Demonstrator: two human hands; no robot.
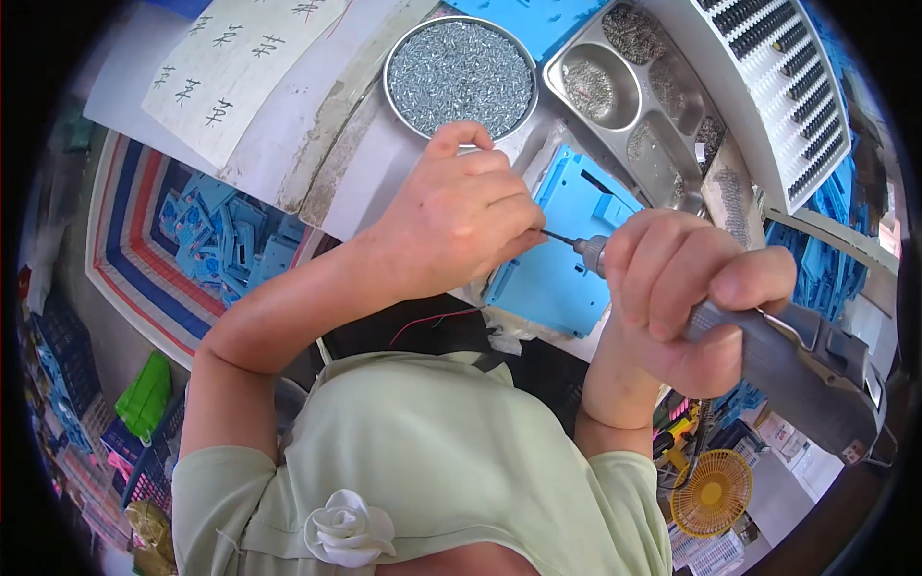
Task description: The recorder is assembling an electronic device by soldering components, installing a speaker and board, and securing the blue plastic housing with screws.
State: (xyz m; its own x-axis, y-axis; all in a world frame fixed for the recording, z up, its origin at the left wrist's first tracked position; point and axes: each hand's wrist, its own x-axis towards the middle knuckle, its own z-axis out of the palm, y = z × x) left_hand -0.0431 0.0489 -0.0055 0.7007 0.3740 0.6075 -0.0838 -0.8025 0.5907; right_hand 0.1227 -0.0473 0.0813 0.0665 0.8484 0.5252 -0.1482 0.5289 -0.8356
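Note:
My right hand (pixel 682 293) is wrapped round a grey electric screwdriver (pixel 802 379), which lies tilted with its thin bit pointing left. At the bit's tip, the fingers of my left hand (pixel 461 216) are pinched together; whatever they hold is hidden. Beneath both hands a light-blue plastic panel (pixel 552 296) with slots and raised edges rests on the bench. Just beyond my left hand stands a round metal bowl (pixel 387 82) full of small silver metal pieces (pixel 461 72), like pins or screws.
Right of the bowl sits a steel compartment tray (pixel 629 120) with small metal parts. A white rack (pixel 744 106) of black pieces stands at far right. On the left, a striped woven bag (pixel 120 240) holds blue plastic parts (pixel 230 235). Handwritten paper (pixel 221 72) lies at upper left.

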